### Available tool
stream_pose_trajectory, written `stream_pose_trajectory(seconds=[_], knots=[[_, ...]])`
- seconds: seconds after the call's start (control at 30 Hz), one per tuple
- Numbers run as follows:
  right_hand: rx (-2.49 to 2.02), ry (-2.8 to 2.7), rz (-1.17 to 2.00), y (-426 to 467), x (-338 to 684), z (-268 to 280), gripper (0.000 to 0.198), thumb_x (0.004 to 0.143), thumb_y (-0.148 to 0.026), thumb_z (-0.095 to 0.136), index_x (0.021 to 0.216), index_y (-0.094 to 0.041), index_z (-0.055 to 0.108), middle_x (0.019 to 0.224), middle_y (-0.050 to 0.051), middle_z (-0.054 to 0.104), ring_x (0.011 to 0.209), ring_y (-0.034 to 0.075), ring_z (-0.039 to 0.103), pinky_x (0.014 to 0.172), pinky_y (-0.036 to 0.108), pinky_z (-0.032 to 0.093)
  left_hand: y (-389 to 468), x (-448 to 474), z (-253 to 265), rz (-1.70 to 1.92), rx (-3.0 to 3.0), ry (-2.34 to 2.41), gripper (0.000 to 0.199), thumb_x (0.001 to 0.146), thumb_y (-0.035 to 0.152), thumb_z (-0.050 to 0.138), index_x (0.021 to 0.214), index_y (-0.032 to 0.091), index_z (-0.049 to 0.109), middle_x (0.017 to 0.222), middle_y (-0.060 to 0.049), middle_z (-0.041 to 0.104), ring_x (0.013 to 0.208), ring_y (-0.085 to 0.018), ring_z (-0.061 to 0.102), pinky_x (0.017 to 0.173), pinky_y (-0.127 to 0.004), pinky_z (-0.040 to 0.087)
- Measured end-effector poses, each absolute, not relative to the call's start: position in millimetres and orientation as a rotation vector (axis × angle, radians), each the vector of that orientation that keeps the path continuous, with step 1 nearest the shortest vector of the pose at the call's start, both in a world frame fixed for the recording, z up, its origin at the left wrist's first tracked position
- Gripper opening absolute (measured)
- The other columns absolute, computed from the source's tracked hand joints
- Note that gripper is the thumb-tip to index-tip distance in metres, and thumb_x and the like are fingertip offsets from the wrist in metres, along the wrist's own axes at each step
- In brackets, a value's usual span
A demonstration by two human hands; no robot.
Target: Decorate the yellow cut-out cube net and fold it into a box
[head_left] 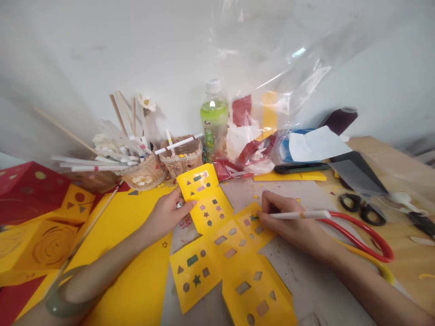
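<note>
A cross-shaped yellow paper cutout (pixel 212 217) lies across the middle, its panels pierced with small stars, triangles, circles and rectangles. My left hand (pixel 166 210) grips its left edge near the top, thumb on the paper. My right hand (pixel 292 222) is closed around a slim white pen-like tool (pixel 306 214) at the right-hand panel. The tool's tip is hidden by my fingers. Under the cutout is a greyish work surface (pixel 306 280), with tiny scraps scattered on it.
A large yellow sheet (pixel 136 280) lies at left, beside yellow and red paper boxes (pixel 37 244). Behind stand decorated baskets (pixel 144 172) of sticks and pens, a green drink bottle (pixel 214 117) and plastic-wrapped paper scraps (pixel 251 145). Black-handled scissors (pixel 362 208) and a red loop (pixel 377 240) lie right.
</note>
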State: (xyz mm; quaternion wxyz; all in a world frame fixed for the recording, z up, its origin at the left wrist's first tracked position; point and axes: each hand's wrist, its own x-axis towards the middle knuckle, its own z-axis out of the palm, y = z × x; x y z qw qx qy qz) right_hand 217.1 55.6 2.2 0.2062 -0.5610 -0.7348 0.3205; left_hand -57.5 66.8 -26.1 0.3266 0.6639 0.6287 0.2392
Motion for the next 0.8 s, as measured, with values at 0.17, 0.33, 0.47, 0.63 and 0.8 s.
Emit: stream_pose_trajectory(seconds=[0.17,0.33,0.47,0.63,0.8], knots=[[-1.586,-2.040,0.889,55,217,4,0.015,0.071,-0.017,0.046,0.061,-0.021,0.035,0.056,-0.006,0.041,0.053,0.010,0.036,0.045,0.021,0.027,67,-59,-28,0.639,1.736,1.643,0.041,0.076,0.048,0.050,0.099,0.015,0.055,0.099,-0.010,0.065,0.083,-0.025,0.062,0.070,-0.034,0.047],[-1.597,-2.030,0.902,54,217,6,0.015,0.070,-0.017,0.046,0.060,-0.021,0.035,0.055,-0.006,0.041,0.052,0.009,0.036,0.045,0.021,0.027,67,-59,-28,0.633,1.737,1.645,0.039,0.076,0.048,0.050,0.097,0.015,0.055,0.093,-0.009,0.067,0.078,-0.024,0.062,0.066,-0.032,0.047],[-1.547,-2.017,0.937,55,218,3,0.016,0.070,-0.016,0.046,0.061,-0.021,0.035,0.056,-0.006,0.040,0.052,0.009,0.035,0.044,0.021,0.027,67,-59,-27,0.629,1.748,1.653,0.037,0.076,0.048,0.050,0.094,0.016,0.055,0.084,-0.007,0.067,0.072,-0.023,0.062,0.062,-0.031,0.047],[-1.475,-1.906,1.013,55,219,3,0.020,0.073,-0.018,0.051,0.059,-0.020,0.036,0.055,-0.006,0.038,0.051,0.009,0.033,0.044,0.021,0.025,66,-58,-26,0.634,1.749,1.641,0.039,0.077,0.048,0.050,0.097,0.016,0.055,0.084,-0.007,0.067,0.073,-0.023,0.062,0.062,-0.032,0.047],[-1.400,-1.469,0.959,54,232,16,0.031,0.079,-0.036,0.058,0.057,-0.020,0.042,0.053,-0.005,0.041,0.051,0.010,0.043,0.046,0.022,0.031,67,-57,-25,0.652,1.767,1.625,0.038,0.078,0.047,0.049,0.097,0.016,0.056,0.093,-0.008,0.067,0.079,-0.024,0.062,0.067,-0.032,0.048]])
